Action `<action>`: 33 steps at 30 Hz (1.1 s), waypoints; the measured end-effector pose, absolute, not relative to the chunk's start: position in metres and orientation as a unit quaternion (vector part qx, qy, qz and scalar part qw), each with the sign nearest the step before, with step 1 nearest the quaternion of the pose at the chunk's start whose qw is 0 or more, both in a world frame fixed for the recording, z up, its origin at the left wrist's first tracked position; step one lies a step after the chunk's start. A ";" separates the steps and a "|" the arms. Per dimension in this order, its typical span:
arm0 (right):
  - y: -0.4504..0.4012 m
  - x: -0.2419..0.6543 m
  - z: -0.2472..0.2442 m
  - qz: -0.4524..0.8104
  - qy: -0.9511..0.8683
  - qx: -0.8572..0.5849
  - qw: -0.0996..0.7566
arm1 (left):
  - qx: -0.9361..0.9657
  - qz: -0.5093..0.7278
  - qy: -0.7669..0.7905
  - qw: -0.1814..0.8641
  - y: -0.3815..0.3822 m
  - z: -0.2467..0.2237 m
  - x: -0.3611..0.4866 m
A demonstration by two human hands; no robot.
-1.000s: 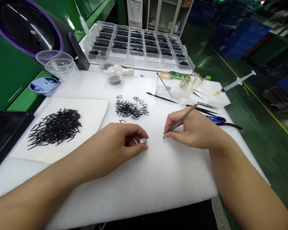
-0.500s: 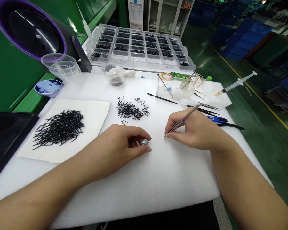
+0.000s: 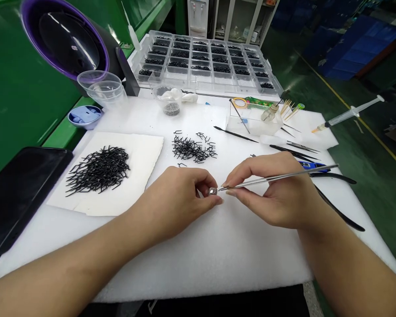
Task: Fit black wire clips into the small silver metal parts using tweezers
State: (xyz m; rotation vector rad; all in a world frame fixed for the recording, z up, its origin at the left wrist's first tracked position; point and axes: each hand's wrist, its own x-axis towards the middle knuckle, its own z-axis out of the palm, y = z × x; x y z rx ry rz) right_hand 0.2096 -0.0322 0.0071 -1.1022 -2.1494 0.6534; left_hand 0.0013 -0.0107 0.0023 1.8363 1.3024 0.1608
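Silvery metal marks the centre of the view: we find a small metal piece [image 3: 213,191] pinched between the thumb and forefinger of the left hand [image 3: 174,200], its fingers curled over the white foam sheet [image 3: 201,264]. We see the right hand [image 3: 280,189] gripping slim tweezers [image 3: 320,169] between thumb and fingers, nearly level; their tips lie just beside the metal piece, and we cannot tell whether the two touch. Beyond the hands we note a small heap of black forked wires [image 3: 193,149] on the foam. To its left, a larger black heap [image 3: 100,169] rests on cream paper [image 3: 148,149]. Farther back we observe a clear compartmented tray [image 3: 198,86] holding black pieces [image 3: 221,69]; at right, a syringe [image 3: 353,115].
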 end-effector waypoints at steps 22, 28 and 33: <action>-0.031 0.206 0.008 0.260 -0.823 -0.413 0.292 | 0.748 0.072 0.514 0.414 -0.010 0.000 0.001; -0.031 0.207 0.004 0.224 -0.837 -0.393 0.309 | 0.746 0.083 0.521 0.406 -0.009 -0.003 0.001; -0.031 0.207 0.002 0.198 -0.842 -0.397 0.307 | 0.708 0.095 0.522 0.466 -0.009 -0.007 -0.002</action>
